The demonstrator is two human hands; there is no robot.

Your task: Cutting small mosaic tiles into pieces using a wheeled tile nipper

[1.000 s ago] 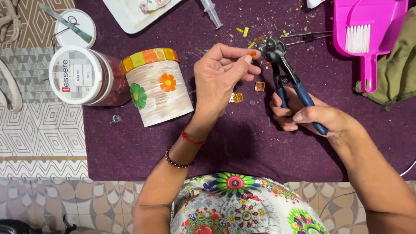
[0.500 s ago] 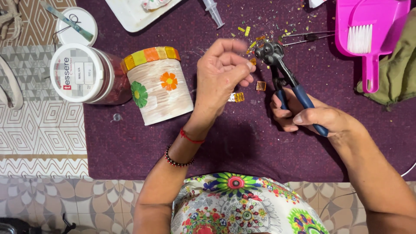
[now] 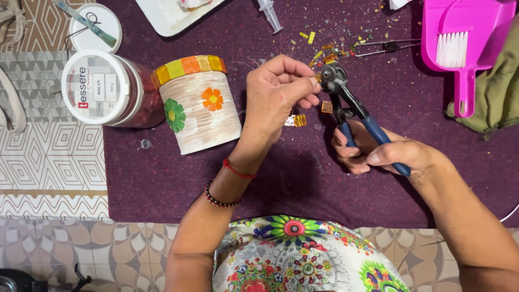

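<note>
1. Small amber glass tile piece (image 3: 318, 77): pinched in the left hand (image 3: 278, 92) fingertips at the head of the blue-handled steel nippers (image 3: 354, 111), above the purple cloth (image 3: 270, 178).
2. Likely light, stiff, brittle, sharp-edged; hold by its flat faces.
3. Right hand (image 3: 378, 154) is wrapped around both handles (jaw gap unclear).
4. Count: one nipper, two loose amber tiles (image 3: 296, 120) nearby, one mosaic-rimmed cream jar (image 3: 197, 103).
</note>
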